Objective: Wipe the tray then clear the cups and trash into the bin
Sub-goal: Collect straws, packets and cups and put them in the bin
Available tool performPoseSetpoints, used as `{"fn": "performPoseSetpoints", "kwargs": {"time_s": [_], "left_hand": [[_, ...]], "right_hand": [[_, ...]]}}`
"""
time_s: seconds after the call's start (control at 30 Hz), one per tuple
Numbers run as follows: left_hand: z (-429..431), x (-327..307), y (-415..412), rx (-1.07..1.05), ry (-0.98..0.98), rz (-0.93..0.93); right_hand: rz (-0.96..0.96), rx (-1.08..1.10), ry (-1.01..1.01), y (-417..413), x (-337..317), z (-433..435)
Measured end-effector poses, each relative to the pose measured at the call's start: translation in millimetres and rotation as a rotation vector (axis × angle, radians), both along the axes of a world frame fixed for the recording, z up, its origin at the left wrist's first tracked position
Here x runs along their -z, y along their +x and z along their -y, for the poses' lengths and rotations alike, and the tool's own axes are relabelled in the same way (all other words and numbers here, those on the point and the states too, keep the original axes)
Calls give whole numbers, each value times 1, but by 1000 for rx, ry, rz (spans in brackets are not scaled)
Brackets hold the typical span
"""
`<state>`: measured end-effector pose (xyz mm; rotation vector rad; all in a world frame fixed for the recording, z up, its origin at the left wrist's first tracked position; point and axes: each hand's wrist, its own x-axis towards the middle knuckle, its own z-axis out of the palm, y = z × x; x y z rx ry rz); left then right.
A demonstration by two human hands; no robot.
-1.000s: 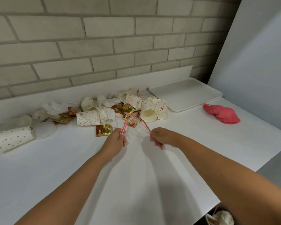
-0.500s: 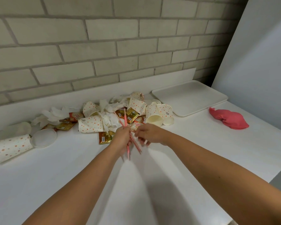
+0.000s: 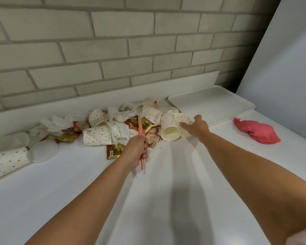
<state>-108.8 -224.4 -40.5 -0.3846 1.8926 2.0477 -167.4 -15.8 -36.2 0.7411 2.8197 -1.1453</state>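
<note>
In the head view, the left hand, at centre frame, is closed in a fist round thin pink straws. Their long axis runs almost straight up and down the frame: the upper ends point at the litter pile and the lower ends stick out below the fist toward the viewer. The right hand, right of centre and well apart from the left, is spread with its fingers straight and its thumb raised, the fingertips against a dotted cup that lies on its side. Just left of it and touching it lies a second cup, mouth turned toward the lower edge of the frame and base toward the wall. A third cup, left of the fist, lies with its long axis left to right and a crumpled napkin at its right end. A fourth cup lies at the left edge beside a white lid. A sachet just right of the fist reads "Coffee mate"; the brown sachet to the fist's left carries a barcode, with print too small to read. The white tray lies flat at upper right against the wall, and a pink cloth sits bunched to its lower right on the white counter.
</note>
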Motion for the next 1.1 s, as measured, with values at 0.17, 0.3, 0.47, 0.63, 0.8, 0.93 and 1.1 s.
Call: {"fn": "performPoseSetpoints", "kwargs": {"time_s": [0.17, 0.3, 0.47, 0.63, 0.8, 0.93, 1.1], "left_hand": [[-4, -5, 0, 61, -26, -1], [-7, -7, 3, 91, -58, -34], [-16, -10, 7, 101, -231, -154], [-23, -19, 13, 143, -421, -284], [-38, -23, 19, 216, -433, -384], [-62, -25, 29, 300, -409, -413], [-99, -31, 56, 403, -328, -414]], "right_hand": [[30, -39, -67, 1, 1, 2], [-11, -25, -94, 4, 1, -4], [-93, 29, -219, 14, -5, -17], [-203, 59, -286, 31, -17, -32], [-254, 66, -356, 57, -33, -48], [-252, 66, -316, 84, -45, -66], [-187, 17, -290, 132, -61, -98]]}}
